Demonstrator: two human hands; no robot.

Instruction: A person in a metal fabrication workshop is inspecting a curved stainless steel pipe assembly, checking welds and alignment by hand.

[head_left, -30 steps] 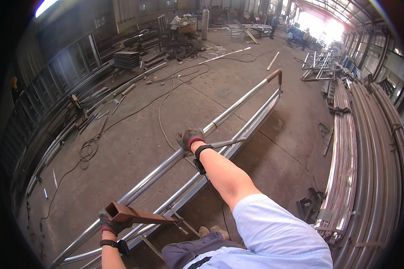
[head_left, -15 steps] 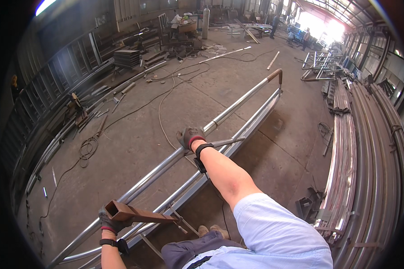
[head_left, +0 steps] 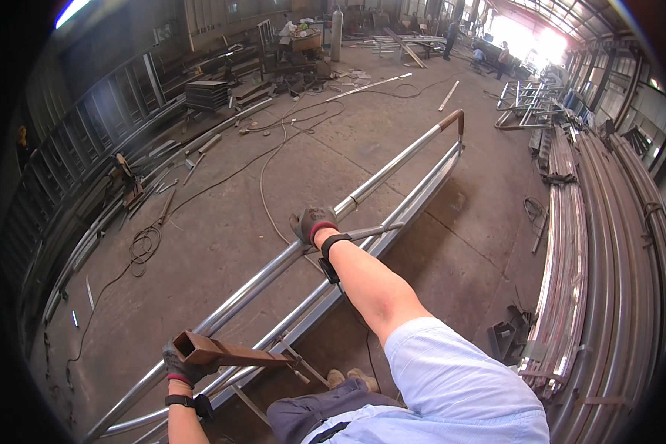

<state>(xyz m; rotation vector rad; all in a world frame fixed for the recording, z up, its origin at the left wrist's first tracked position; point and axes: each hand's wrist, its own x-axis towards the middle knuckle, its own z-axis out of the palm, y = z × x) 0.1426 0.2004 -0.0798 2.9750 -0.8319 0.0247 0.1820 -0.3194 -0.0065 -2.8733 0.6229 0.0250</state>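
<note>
Long silver tubular metal frame [head_left: 385,174] between thin dark coiled cable [head_left: 135,256] at left and bundled long grey metal tubes [head_left: 620,296] at right.
The frame slants across the brownish-grey concrete floor [head_left: 222,200], from lower left to upper right; the right dark-gloved hand [head_left: 314,223] is on its upper rail, the left dark-gloved hand [head_left: 176,365] toward the lower-left end, beside the rusty brown square metal tube [head_left: 237,354]. Far behind stands an upright grey cylinder [head_left: 337,37].

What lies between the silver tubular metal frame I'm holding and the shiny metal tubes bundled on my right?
In the head view: brown floor, with a thin dark coil, a straight metal bar beside it, and dark angular metal pieces nearer you.
</note>
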